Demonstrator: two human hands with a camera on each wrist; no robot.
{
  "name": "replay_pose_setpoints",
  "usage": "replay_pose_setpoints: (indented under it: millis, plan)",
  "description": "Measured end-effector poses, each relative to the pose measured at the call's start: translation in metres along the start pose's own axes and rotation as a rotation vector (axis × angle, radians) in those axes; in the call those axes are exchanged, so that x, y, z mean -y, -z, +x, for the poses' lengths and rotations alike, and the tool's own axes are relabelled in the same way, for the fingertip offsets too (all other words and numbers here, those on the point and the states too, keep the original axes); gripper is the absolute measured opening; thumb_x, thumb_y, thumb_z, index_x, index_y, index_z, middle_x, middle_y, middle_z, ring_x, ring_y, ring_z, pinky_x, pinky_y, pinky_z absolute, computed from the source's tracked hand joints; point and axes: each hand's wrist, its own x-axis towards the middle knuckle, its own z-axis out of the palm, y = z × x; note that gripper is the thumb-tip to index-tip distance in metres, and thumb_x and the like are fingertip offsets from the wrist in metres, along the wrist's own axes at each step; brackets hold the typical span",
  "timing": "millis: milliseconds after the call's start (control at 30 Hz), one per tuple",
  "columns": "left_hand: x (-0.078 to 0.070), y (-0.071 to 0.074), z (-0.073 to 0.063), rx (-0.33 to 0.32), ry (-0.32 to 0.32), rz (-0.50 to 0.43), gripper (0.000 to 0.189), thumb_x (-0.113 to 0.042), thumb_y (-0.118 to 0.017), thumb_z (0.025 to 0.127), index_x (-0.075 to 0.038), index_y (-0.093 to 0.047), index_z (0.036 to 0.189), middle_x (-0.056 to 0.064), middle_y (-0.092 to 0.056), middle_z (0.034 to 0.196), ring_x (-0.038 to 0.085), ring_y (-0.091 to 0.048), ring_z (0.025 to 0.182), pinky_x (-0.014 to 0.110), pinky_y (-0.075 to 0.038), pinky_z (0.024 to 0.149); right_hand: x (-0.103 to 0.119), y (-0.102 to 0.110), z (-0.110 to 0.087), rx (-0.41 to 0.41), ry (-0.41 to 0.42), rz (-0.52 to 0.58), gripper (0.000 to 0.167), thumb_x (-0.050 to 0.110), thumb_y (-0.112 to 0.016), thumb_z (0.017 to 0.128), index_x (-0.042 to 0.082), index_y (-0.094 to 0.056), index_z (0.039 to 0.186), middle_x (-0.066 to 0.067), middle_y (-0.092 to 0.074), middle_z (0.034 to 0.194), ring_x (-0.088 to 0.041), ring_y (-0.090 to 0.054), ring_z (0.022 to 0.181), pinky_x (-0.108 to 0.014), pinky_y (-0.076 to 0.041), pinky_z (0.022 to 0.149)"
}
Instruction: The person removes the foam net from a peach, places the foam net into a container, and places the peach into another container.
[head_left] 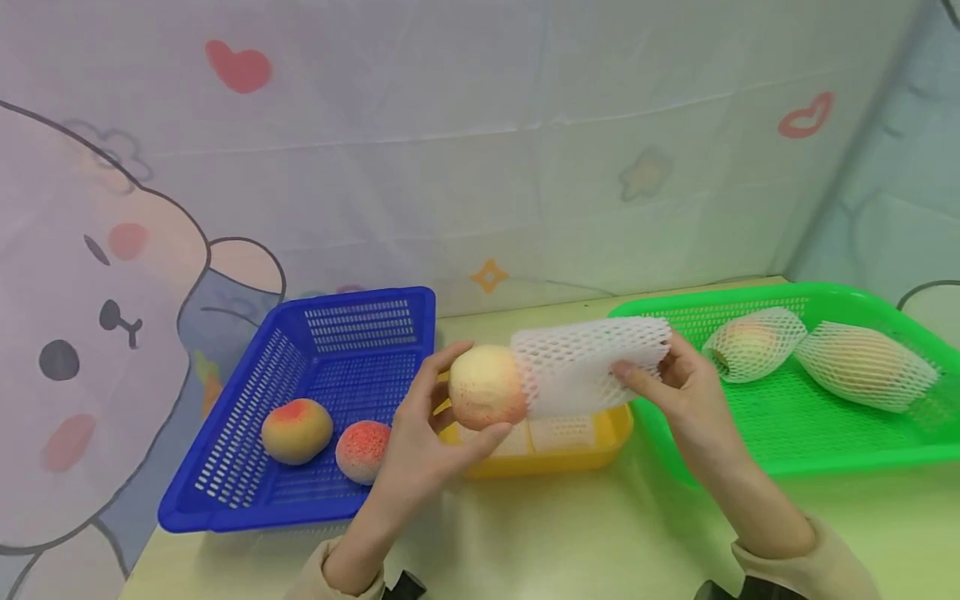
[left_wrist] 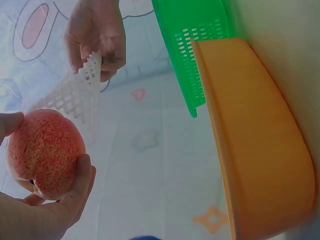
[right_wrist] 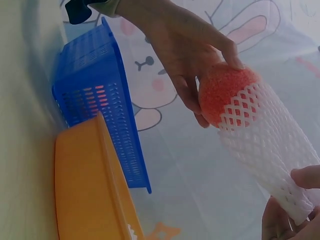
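Observation:
My left hand [head_left: 420, 442] grips a yellow and red peach [head_left: 486, 387], thumb on the near side and fingers behind it. In the left wrist view the peach [left_wrist: 46, 152] shows its red speckled side. A white foam net sleeve [head_left: 585, 367] covers the peach's right side. My right hand [head_left: 693, 392] pinches the far end of this sleeve between thumb and fingers. In the right wrist view the sleeve's mesh [right_wrist: 270, 135] stretches over part of the peach, and the rest of the sleeve hangs flat. Both hands are above a yellow basket [head_left: 555, 462].
At the left, a blue basket [head_left: 300, 521] holds two bare peaches [head_left: 297, 431]. A green basket [head_left: 750, 429] at the right holds two sleeved peaches [head_left: 753, 343]. Flat white sleeves [head_left: 562, 432] lie in the yellow basket. A printed cloth [head_left: 450, 150] hangs behind the table [head_left: 547, 533].

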Motion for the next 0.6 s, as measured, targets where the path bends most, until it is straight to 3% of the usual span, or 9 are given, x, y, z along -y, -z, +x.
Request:
replay_pose_setpoints:
  millis: [100,367,467,600]
  plan:
    - [0.001,0.003,0.002,-0.019,0.002,0.019,0.077,-0.007,-0.079,0.074,-0.022,-0.042,0.140,0.004,-0.050,0.134,0.023,-0.059,0.110,0.027,-0.054,0.088,0.001,0.003,0.001,-0.012,0.022,0.005,0.037,0.000,-0.060,0.090,0.011,-0.057,0.126,0.008,-0.066,0.109,-0.009,-0.060,0.100,-0.021,-0.051,0.085]
    - [0.006,0.015,0.002,-0.054,0.038,0.063,0.077,-0.009,-0.080,0.075,-0.027,-0.042,0.140,0.003,-0.049,0.134,0.023,-0.059,0.111,0.027,-0.054,0.088,0.000,0.004,0.005,-0.066,0.058,0.029,0.026,-0.005,-0.062,0.087,0.011,-0.060,0.107,0.008,-0.066,0.106,-0.007,-0.063,0.099,-0.020,-0.054,0.083]
    - [0.011,0.019,0.001,-0.066,0.047,0.088,0.077,-0.008,-0.080,0.074,-0.026,-0.042,0.140,0.004,-0.050,0.133,0.023,-0.059,0.108,0.025,-0.054,0.087,-0.001,0.005,0.006,-0.081,0.063,-0.015,0.023,-0.004,-0.064,0.087,0.013,-0.060,0.102,0.006,-0.061,0.105,-0.008,-0.061,0.098,-0.019,-0.054,0.082]
    - [0.017,0.027,0.000,-0.085,0.066,0.127,0.077,-0.008,-0.080,0.075,-0.023,-0.042,0.140,0.005,-0.049,0.134,0.023,-0.058,0.107,0.022,-0.054,0.084,-0.006,0.004,0.008,-0.120,0.092,-0.162,0.020,-0.001,-0.067,0.085,0.011,-0.058,0.098,0.006,-0.058,0.104,-0.008,-0.060,0.095,-0.016,-0.053,0.078]
